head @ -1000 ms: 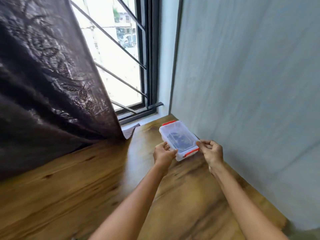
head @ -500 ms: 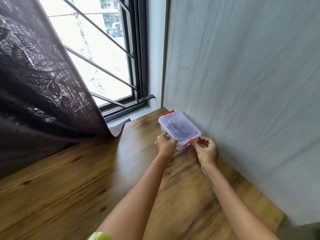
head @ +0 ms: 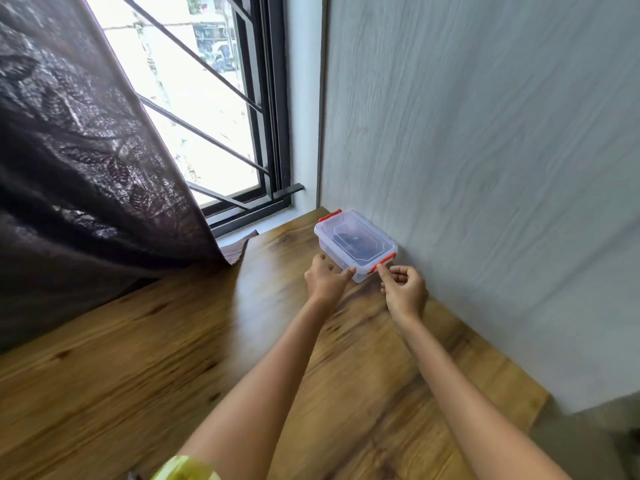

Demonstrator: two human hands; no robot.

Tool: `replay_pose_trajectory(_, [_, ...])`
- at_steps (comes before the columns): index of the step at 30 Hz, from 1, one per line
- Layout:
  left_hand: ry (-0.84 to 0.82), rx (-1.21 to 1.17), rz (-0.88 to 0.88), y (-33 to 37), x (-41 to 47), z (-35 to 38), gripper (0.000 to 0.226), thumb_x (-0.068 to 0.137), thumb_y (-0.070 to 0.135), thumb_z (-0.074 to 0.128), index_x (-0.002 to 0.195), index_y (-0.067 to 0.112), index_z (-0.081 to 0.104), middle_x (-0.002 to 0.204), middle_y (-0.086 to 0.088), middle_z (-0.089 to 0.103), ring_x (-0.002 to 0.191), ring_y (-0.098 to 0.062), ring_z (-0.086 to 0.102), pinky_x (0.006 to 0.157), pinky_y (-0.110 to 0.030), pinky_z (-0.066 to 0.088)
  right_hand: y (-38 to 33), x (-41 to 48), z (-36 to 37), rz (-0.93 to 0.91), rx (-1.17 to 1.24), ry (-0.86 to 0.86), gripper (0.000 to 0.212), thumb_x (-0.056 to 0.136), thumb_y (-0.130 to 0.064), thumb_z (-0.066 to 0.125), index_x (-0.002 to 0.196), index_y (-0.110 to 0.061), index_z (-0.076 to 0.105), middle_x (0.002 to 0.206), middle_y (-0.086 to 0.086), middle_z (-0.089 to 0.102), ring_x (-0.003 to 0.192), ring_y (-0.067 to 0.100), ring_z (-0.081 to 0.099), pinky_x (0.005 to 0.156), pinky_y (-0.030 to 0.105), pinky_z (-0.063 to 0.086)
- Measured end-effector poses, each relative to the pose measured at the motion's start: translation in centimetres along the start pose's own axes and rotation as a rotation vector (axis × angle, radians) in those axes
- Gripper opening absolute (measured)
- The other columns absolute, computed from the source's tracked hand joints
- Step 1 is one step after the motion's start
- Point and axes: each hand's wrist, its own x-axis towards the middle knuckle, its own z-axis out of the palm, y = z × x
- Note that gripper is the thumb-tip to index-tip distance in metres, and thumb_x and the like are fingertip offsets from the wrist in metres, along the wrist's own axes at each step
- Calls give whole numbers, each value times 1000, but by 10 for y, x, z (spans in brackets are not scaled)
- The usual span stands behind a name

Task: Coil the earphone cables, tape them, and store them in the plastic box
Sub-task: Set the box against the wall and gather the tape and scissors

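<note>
A clear plastic box (head: 356, 233) with its lid on and red latches stands on the wooden table, close against the grey wall near the window corner. Dark coiled earphone cables (head: 353, 242) show dimly through the lid. My left hand (head: 325, 280) grips the box's near left corner, fingertips on its rim. My right hand (head: 405, 287) is curled, with thumb and forefinger pinched at the near red latch (head: 382, 262). The far red latch (head: 330, 215) lies flat against the lid.
The wooden table (head: 173, 358) runs left and toward me. A dark patterned curtain (head: 76, 140) hangs over its far left part. A barred window (head: 207, 109) is behind it, and the grey wall (head: 485, 168) bounds the right side.
The box has gone from tilted in both hands to flat on the table by the wall. My right hand moved from the box's right corner to the near red latch.
</note>
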Motion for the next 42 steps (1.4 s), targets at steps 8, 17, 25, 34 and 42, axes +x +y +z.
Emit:
replay_pose_trajectory(8, [120,-136,366,-3,-83,-88,24,84,4,63,106,11,61,102,-7,68,95,-17,66,85,-33,55,-20,-96,-7,-78,67,-239,12,86,-21,63,77,-14,61,65,-1,62,61,16,59,67,41,54])
replay_pose_trajectory(17, [244,-76,388,-70,-171,-215,20,85,8,63,88,28,62,91,2,70,85,-11,66,79,-31,52,-7,-224,-5,-93,9,-545,11,86,-19,63,76,-20,61,70,3,65,68,18,63,68,40,55])
replay_pose_trajectory(25, [394,485,367,-142,-245,-277,41,72,47,66,102,19,64,106,-1,67,106,-20,59,88,-25,41,15,-327,-17,-249,-311,-701,12,79,-35,70,87,-27,63,86,-9,65,83,8,62,77,35,54])
replay_pose_trajectory(34, [197,532,201,-190,-273,-293,112,53,49,82,143,12,25,153,-7,22,141,-21,20,112,-29,19,31,-391,-44,-474,-727,-811,92,67,-58,70,140,-14,35,141,-1,38,132,12,30,109,19,21])
replay_pose_trajectory(42, [306,380,174,-200,-272,-289,112,53,31,88,143,14,24,148,-8,33,136,-25,30,108,-33,26,27,-415,-44,-551,-853,-645,81,73,-60,61,139,-18,38,132,-2,50,119,13,44,98,26,38])
